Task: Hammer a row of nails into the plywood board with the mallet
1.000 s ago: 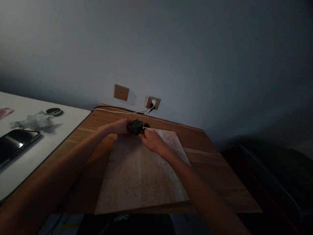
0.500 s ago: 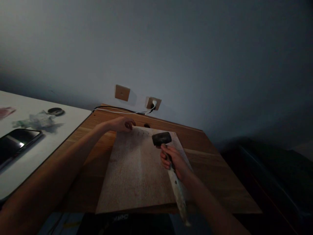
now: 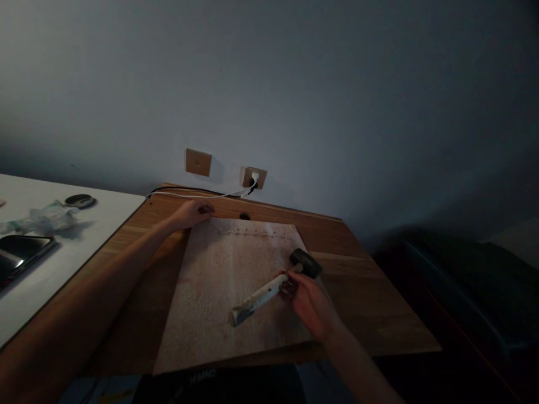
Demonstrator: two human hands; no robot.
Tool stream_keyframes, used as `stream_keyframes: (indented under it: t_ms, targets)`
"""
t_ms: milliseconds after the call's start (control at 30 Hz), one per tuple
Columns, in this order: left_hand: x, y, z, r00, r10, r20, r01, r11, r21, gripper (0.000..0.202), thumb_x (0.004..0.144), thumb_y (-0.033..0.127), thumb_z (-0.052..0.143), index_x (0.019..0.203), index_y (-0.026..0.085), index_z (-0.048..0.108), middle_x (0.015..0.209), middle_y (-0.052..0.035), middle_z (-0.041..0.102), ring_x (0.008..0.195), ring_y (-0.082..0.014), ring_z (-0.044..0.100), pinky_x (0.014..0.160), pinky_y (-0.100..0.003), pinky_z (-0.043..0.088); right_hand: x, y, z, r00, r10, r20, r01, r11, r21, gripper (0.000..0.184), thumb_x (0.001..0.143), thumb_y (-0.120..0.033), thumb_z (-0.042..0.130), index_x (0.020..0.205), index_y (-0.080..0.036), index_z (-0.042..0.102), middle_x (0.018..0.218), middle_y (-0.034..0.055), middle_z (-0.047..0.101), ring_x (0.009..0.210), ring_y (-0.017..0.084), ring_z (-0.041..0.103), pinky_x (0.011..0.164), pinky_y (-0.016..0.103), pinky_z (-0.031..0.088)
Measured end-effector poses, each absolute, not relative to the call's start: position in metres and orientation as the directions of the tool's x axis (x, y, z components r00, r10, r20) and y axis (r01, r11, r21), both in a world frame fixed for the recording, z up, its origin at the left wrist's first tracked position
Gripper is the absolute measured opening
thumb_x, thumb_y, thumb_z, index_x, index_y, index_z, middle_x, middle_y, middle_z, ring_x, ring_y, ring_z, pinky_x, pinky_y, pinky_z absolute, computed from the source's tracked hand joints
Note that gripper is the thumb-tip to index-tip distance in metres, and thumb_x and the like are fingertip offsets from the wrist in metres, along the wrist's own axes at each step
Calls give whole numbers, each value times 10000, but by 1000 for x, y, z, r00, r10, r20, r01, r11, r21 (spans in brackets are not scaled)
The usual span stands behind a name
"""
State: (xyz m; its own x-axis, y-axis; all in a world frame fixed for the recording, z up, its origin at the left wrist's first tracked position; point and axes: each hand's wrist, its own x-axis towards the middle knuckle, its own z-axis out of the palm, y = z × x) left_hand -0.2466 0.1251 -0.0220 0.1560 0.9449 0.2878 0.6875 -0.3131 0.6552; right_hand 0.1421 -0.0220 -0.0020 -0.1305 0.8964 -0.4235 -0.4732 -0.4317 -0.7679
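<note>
Right hand holding a mallet above a board

It is wrapped around the handle near the dark head. The left hand is at the board's far left corner, its grip unclear. Beneath lies a wooden table.

The hands and forearms are bare; black clothing carries pale block lettering.

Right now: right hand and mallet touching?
Touching. The head view shows the right hand gripping the mallet by its pale handle.
</note>
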Motion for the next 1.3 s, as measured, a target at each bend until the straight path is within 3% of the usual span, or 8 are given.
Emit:
stream_keyframes:
  t_ms: [233, 667, 800, 900, 967, 1067, 1167, 1300]
  targets:
    - [-248, 128, -23, 140, 947, 288, 702, -300, 646, 293, 758, 426, 642, 912, 193, 727, 848, -46, 756, 822, -216, 702, 789, -304, 543, 140, -34, 0, -220, 892, -394, -438, -452, -777, 286, 689, -194, 880, 848, -193, 642, 913, 46, 763, 867, 194, 736, 833, 337, 606]
    - [-247, 124, -19, 204, 952, 230, 682, -307, 664, 323, 761, 436, 638, 948, 188, 726, 863, -43, 763, 825, -211, 702, 767, -299, 532, 149, -68, 5, -261, 906, -334, -390, -415, -822, 526, 681, -306, 924, 1158, -229, 716, 1419, 105, 627, 1185, 276, 700, 1098, 459, 523]
    - [-247, 125, -21, 183, 958, 219, 698, -284, 657, 335, 758, 439, 630, 948, 184, 735, 860, -52, 762, 808, -220, 699, 774, -307, 535, 163, -81, 9, -261, 932, -252, -221, -312, -924, 606, 755, -415, 884, 1314, -311, 675, 1518, 108, 553, 1242, 309, 669, 1106, 529, 499]
    - [-242, 125, -24, 129, 956, 262, 721, -272, 637, 339, 780, 435, 597, 950, 177, 737, 879, -62, 762, 800, -217, 689, 778, -304, 528, 166, -90, 5, -250, 967, -44, 101, -19, -995, 482, 903, -419, 748, 1370, -353, 653, 1442, 100, 621, 1274, 324, 638, 1097, 575, 489]
    - [-238, 123, -27, 73, 946, 314, 739, -263, 620, 338, 798, 428, 575, 956, 174, 731, 895, -67, 764, 792, -214, 680, 772, -302, 521, 163, -95, 1, -264, 951, 158, 359, 249, -899, 456, 970, -358, 662, 1424, -382, 626, 1463, 77, 613, 1379, 317, 551, 1184, 582, 399]
    - [-231, 121, -32, 6, 927, 375, 765, -245, 596, 354, 826, 435, 551, 985, 167, 719, 911, -73, 763, 784, -210, 674, 774, -298, 519, 149, -94, -4, -459, 835, 304, 560, 538, -630, 614, 984, -341, 646, 1566, -416, 466, 1662, 16, 387, 1555, 328, 305, 1281, 603, 203]
    - [-229, 118, -35, -9, 911, 413, 775, -255, 578, 382, 834, 417, 533, 1055, 156, 703, 939, -80, 753, 812, -215, 680, 807, -303, 525, 132, -86, -4, -626, 743, 236, 606, 654, -453, 778, 941, -447, 707, 1625, -430, 335, 1736, 1, 169, 1598, 395, 129, 1266, 689, 67]
    - [-230, 118, -36, -9, 903, 430, 779, -264, 569, 451, 835, 408, 535, 1184, 143, 641, 1025, -103, 738, 892, -232, 688, 862, -330, 539, 118, -76, -6, -709, 697, 108, 624, 691, -364, 786, 935, -584, 666, 1629, -411, 340, 1739, 25, 139, 1601, 420, 39, 1242, 725, 32]
